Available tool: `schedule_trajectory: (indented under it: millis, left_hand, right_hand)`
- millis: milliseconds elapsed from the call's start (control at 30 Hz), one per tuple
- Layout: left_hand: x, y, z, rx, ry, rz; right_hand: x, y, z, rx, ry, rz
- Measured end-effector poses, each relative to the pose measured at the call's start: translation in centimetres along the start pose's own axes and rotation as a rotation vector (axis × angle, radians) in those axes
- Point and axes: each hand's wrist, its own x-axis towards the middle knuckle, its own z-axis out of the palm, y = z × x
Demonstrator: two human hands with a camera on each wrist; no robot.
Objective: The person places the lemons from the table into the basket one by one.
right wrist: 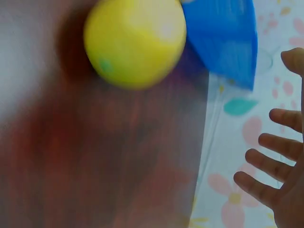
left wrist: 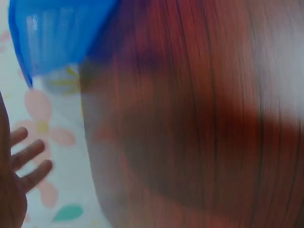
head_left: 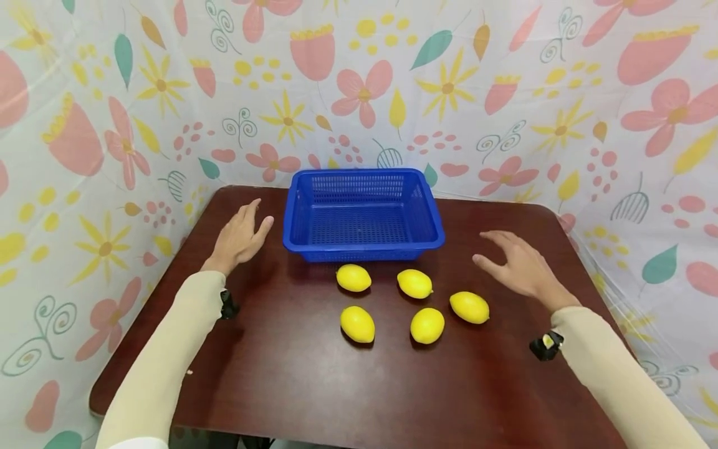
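Note:
My left hand [head_left: 238, 238] hovers over the table's left side, fingers extended and holding nothing, left of the blue plastic basket [head_left: 359, 254]. On the right, my right hand [head_left: 518, 265] is held with fingers spread, also with nothing in it. The nearest lemon [head_left: 469, 307] to it lies just to its lower left. Further lemons lie loose in front of the basket: two close to its front wall, one [head_left: 353, 278] at left and one [head_left: 415, 284] at right, and two nearer me, one [head_left: 357, 324] at left and one [head_left: 427, 325] at right. Inside, the basket shows its bare slotted bottom.
The dark red-brown wooden table [head_left: 280, 386] has rounded corners. A white curtain [head_left: 359, 75] printed with flowers and leaves hangs behind it and along both sides. Black wrist devices sit at both cuffs, the right one [head_left: 546, 345] standing out from the sleeve.

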Motion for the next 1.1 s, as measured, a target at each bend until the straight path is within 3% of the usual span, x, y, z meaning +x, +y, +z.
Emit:
schedule_trajectory:
  millis: [133, 267, 400, 567, 733, 900, 1100]
  left_hand:
    - [-0.3, 1.5, 1.4, -0.168, 0.026, -0.077]
    - [-0.7, 2.7, 2.5, -0.366, 0.039, -0.216]
    - [-1.0, 3.6, 3.2, -0.602, 0.054, -0.359]
    - [-1.1, 4.5, 3.7, -0.855, 0.053, -0.461]
    - [-1.2, 4.8, 3.9, -0.979, 0.052, -0.514]
    - [-0.8, 4.9, 3.7, -1.105, 0.026, -0.524]
    - [-0.2, 4.7, 3.4, -1.168, -0.035, -0.532]
  right_hand:
    - [-1.8, -1.5, 1.1, 0.002, -0.009, -0.037]
    - [-3.6, -2.5, 2.3, -0.010, 0.006, -0.083]
    - [-5.2, -2.7, 3.4, -0.002, 0.045, -0.107]
    - [-6.6, -2.3, 4.5, -0.005, 0.087, -0.130]
    - [-7.4, -2.1, 5.6, -0.008, 0.103, -0.138]
    - [-7.8, -2.0, 6.4, -0.017, 0.094, -0.129]
    - [-7.9, -1.9, 7.1, -0.073, 0.143, -0.117]
